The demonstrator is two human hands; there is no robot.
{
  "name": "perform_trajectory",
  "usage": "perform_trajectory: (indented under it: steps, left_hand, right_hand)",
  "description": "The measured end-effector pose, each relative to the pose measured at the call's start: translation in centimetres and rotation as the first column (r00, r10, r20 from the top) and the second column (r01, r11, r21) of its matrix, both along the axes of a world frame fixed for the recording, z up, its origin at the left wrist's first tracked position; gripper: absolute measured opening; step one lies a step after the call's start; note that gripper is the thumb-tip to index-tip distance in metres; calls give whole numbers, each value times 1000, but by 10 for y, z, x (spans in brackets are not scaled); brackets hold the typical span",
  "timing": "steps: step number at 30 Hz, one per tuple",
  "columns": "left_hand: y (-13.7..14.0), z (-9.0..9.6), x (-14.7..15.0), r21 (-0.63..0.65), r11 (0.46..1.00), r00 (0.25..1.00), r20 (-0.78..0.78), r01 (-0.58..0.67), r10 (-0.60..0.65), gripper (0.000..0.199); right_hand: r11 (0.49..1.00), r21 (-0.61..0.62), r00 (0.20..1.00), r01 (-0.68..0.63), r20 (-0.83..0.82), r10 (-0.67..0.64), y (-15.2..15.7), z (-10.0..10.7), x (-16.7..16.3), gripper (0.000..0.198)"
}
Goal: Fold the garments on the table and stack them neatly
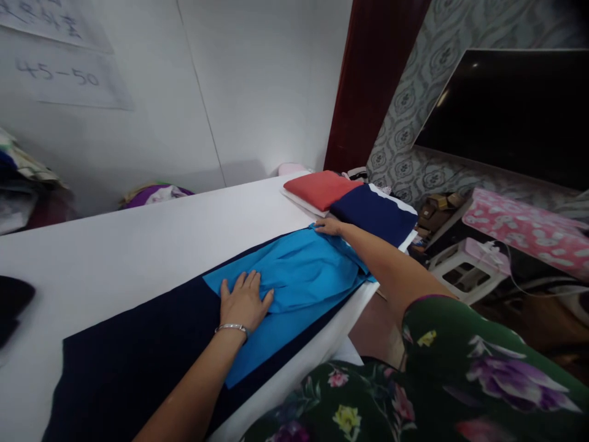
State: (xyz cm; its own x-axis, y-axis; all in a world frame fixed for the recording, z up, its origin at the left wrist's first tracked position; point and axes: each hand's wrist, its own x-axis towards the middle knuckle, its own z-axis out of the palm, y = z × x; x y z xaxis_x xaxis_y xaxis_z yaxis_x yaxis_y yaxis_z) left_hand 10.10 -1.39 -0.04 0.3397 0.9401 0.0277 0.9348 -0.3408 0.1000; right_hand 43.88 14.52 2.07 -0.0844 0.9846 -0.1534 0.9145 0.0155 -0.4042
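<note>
A bright blue piece of cloth [299, 270], creased in its middle, lies on top of a longer dark navy cloth [138, 344] spread along the table. My left hand [243, 301], with a bracelet at its wrist, rests flat on the near left part of the blue cloth, fingers spread. At the far corner of the blue cloth, my right hand [329, 227] has its fingers closed on the edge. Just beyond that hand sit a folded red cloth [319, 189] and a folded navy cloth [375, 215].
The white table [115, 270] runs along a pale wall. A black object [13, 304] sits at its left edge. A purple bundle [154, 195] shows behind the table. To the right stand a pink and white stool [481, 258], a pink patterned cover [529, 227] and a wall-mounted television [515, 116].
</note>
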Motion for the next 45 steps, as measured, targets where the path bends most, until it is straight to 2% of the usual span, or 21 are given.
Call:
perform_trajectory:
  steps: [4,7,9,11,15,19,22,24,28,30,35,38,40,42,45]
  left_hand:
    - [-1,4,0,16,1000,1000,-8,-9,9,57]
    - [-1,6,1,17,1000,1000,-7,-9,9,55]
    - [-1,7,0,12,1000,1000,-11,-11,11,55]
    - [0,6,0,-2,1000,1000,-17,-10,10,57]
    - [1,4,-2,-15,1000,1000,-17,-3,2,59]
    - [1,3,-3,-23,1000,1000,-18,-9,9,59]
    - [1,4,-4,-48,999,1000,-21,-20,19,60]
    - [1,4,-4,-61,998,1000,-11,-17,16,60]
    - [1,3,-5,-68,998,1000,6,-7,8,60]
    - [1,3,-5,-60,998,1000,12,-8,9,59]
    - [1,4,-6,-45,999,1000,27,-5,6,56]
    - [1,3,-7,-45,999,999,34,2,0,56]
    - [1,1,-7,-40,999,999,36,-6,8,57]
    - [1,1,-8,-43,999,999,30,-11,12,57]
    - [1,1,-8,-36,999,1000,26,-8,9,57]
  right_hand:
    - [998,58,999,-11,-53,14,-20,21,7,42]
    - [998,64,990,-15,-137,23,-57,33,30,40]
    - [998,64,984,12,-179,-1,-90,33,47,36]
    - [994,74,976,82,-208,-65,-125,24,59,36]
    - [958,121,921,262,-327,-210,-183,-13,61,48]
    - [942,136,874,306,-434,-221,-209,-38,50,60]
    - [893,151,754,423,-606,-255,-219,-40,56,61]
    - [878,155,714,452,-653,-253,-231,-40,65,59]
    - [936,167,808,308,-566,-165,-255,-44,79,64]
    - [943,208,860,260,-494,-128,-258,-45,80,62]
    - [939,324,980,115,-190,-55,-239,-32,73,65]
    - [928,372,998,8,-60,16,-225,-22,66,66]
    - [927,374,998,-31,-40,49,-220,-18,61,57]
    - [926,378,999,-8,-45,27,-218,-17,55,42]
    - [895,421,988,147,-19,-154,-219,-20,46,21]
